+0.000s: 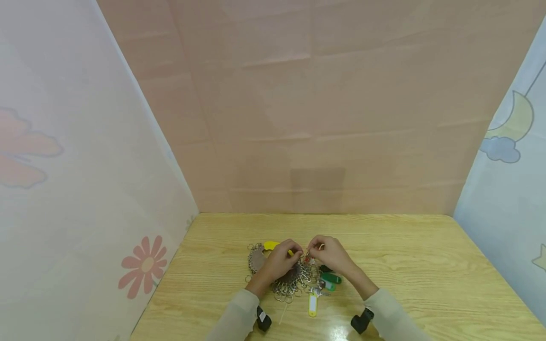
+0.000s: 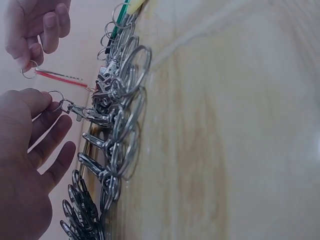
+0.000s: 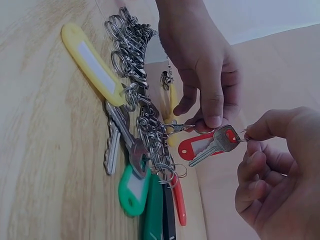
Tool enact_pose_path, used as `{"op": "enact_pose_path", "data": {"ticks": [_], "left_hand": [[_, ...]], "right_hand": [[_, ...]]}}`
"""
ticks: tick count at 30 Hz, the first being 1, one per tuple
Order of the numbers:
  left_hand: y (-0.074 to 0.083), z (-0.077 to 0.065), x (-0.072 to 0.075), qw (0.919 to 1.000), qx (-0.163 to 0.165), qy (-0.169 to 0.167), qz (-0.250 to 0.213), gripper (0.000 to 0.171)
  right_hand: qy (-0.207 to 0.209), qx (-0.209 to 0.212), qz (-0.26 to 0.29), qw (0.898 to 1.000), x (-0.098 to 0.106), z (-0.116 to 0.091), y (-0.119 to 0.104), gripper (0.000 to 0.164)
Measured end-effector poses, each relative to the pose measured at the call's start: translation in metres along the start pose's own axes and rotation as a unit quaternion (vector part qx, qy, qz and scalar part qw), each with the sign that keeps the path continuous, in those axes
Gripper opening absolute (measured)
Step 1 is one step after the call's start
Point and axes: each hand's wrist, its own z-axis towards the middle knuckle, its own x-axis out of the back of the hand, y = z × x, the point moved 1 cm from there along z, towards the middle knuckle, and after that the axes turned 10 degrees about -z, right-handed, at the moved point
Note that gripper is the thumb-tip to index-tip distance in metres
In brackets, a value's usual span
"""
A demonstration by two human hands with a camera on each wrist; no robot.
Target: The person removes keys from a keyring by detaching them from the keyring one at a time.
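Note:
My left hand (image 1: 279, 259) pinches a split ring (image 2: 56, 94) between thumb and forefinger. A metal swivel clasp (image 2: 77, 111) joins that ring to a cluster of clasps. Opposite it, my right hand (image 1: 334, 256) pinches a small ring (image 2: 28, 71) that carries a silver key (image 3: 212, 146) and a red key tag (image 3: 185, 150). In the right wrist view the two hands' rings are close together; whether they are linked I cannot tell. Below both hands, many clasps and rings hang around the edge of a dark brown disc-like piece (image 1: 292, 275).
A yellow key tag (image 3: 92, 62) lies on the wooden table (image 1: 396, 265) near loose keys (image 3: 112, 145). Green (image 3: 134, 192) and red (image 3: 179, 202) tags lie beside the clasps. A second grey-brown piece (image 1: 257, 258) ringed with clasps sits left. Yellow (image 1: 270, 245) shows behind my left hand.

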Motion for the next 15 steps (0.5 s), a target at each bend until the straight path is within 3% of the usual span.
{"op": "enact_pose_path", "data": {"ticks": [15], "left_hand": [[0.000, -0.002, 0.000, 0.9999, 0.002, 0.003, -0.014, 0.011]], "right_hand": [[0.017, -0.009, -0.031, 0.999, 0.017, -0.005, 0.000, 0.006]]}}
